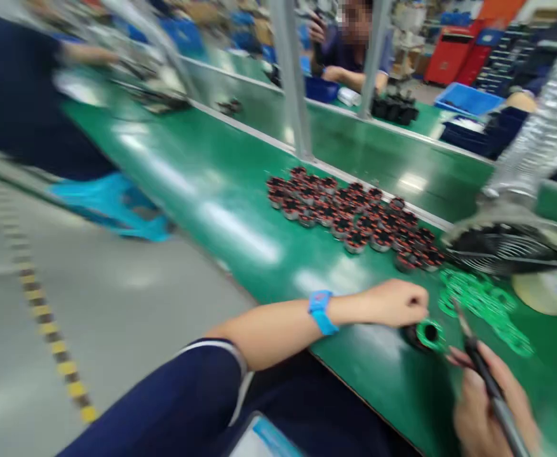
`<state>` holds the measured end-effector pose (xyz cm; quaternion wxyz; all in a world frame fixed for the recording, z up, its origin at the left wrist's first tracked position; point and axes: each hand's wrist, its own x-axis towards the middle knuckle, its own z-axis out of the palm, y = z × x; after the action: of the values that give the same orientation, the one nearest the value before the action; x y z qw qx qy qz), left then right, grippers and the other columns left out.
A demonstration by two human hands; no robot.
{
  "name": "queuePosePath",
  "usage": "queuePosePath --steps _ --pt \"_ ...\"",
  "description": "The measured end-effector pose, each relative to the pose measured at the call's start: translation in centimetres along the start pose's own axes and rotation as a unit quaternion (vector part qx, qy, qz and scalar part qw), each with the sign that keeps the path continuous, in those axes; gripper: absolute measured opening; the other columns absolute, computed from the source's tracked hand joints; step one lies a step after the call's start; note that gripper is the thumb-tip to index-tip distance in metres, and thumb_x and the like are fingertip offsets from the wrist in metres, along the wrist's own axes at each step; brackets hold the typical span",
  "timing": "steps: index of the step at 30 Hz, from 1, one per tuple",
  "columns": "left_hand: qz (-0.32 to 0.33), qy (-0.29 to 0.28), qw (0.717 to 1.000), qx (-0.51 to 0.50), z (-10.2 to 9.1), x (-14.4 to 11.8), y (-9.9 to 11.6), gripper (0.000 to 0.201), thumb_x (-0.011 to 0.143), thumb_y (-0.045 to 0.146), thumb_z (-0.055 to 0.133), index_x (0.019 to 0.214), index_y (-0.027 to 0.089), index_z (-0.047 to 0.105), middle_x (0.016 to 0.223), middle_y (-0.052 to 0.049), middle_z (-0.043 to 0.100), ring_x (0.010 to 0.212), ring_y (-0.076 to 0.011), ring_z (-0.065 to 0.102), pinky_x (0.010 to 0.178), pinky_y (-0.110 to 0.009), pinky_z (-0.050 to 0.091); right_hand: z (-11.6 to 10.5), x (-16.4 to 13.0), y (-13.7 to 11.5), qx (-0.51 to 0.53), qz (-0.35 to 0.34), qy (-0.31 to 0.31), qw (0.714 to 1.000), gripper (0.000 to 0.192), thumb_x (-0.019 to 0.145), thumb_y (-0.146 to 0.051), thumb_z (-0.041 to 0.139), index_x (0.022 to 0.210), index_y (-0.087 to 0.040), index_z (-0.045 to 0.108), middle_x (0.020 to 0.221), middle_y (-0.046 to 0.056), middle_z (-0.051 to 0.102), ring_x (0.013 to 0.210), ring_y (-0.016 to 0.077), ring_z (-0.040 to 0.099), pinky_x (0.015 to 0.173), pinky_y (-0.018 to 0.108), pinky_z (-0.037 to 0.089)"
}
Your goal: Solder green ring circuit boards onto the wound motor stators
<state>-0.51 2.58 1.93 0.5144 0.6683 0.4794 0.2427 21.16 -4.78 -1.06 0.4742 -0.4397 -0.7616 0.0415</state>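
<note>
My left hand (pixel 395 303), with a blue wristband, is curled closed just above a dark stator (pixel 410 336). What its fingers hold, if anything, is hidden. A green ring (pixel 433 335) sits on the stator's near face, around a dark centre hole. My right hand (pixel 495 397) grips a soldering iron (pixel 485 371) by its black handle, its tip pointing up and away, over loose green rings (pixel 483 304). The iron's tip is apart from the stator. Motion blurs the hands somewhat.
Many black-and-orange stators (pixel 349 212) stand grouped on the green bench (pixel 221 190). A fume extractor hood (pixel 516 244) with silver ducting and a tape roll (pixel 549 292) are at right. Metal posts (pixel 290 76) divide the benches. A co-worker's dark sleeve (pixel 16 89) is left; another person sits opposite.
</note>
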Motion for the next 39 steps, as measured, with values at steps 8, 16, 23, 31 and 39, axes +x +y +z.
queuePosePath --steps 8,16,23,31,39 --pt "0.025 -0.001 0.999 -0.047 -0.2 -0.1 -2.3 0.017 0.077 0.03 0.054 0.064 0.02 0.053 0.062 0.005 0.048 0.064 -0.0138 0.041 0.063 -0.026 0.031 1.0 -1.8 -0.1 0.131 0.132 0.093 0.978 0.021 0.102 -0.036 0.062 0.117 -0.025 0.073 0.074 -0.003 0.074 0.053 0.0162 0.074 0.059 0.031 0.064" --pt "0.001 0.033 0.999 -0.001 -0.2 -0.3 -1.9 0.023 0.072 0.041 0.052 0.06 0.022 0.055 0.057 0.003 0.046 0.058 -0.0128 0.04 0.058 -0.027 0.031 1.4 -2.2 -0.2 0.146 0.143 0.011 0.979 0.029 0.104 -0.048 0.058 0.12 -0.026 0.07 0.07 -0.002 0.074 0.064 0.0209 0.079 0.073 0.041 0.069" --pt "-0.008 0.043 0.999 0.011 -0.1 -0.3 -2.0 0.022 0.072 0.041 0.052 0.062 0.022 0.054 0.06 0.002 0.05 0.06 -0.014 0.043 0.059 -0.027 0.033 1.2 -1.9 -0.4 0.168 0.142 -0.004 0.975 0.025 0.106 -0.044 0.058 0.121 -0.027 0.068 0.069 -0.003 0.074 0.069 0.0207 0.081 0.07 0.037 0.068" --pt "-0.003 0.047 0.999 0.009 0.1 0.0 -2.1 0.018 0.072 0.035 0.053 0.061 0.021 0.054 0.058 0.003 0.049 0.06 -0.0136 0.043 0.06 -0.027 0.033 1.7 -1.0 -0.9 0.142 0.134 0.045 0.98 0.028 0.108 -0.045 0.052 0.13 -0.029 0.06 0.087 0.0 0.079 0.06 0.017 0.078 0.057 0.033 0.066" --pt "0.007 0.046 0.999 0.017 0.1 0.2 -2.6 0.018 0.073 0.036 0.052 0.062 0.022 0.051 0.06 0.002 0.049 0.061 -0.0142 0.045 0.06 -0.028 0.034 2.3 0.0 -0.3 0.123 0.153 -0.107 0.975 0.056 0.099 -0.035 0.069 0.15 -0.029 0.046 0.136 0.012 0.072 0.128 0.0271 0.072 0.111 0.052 0.06"
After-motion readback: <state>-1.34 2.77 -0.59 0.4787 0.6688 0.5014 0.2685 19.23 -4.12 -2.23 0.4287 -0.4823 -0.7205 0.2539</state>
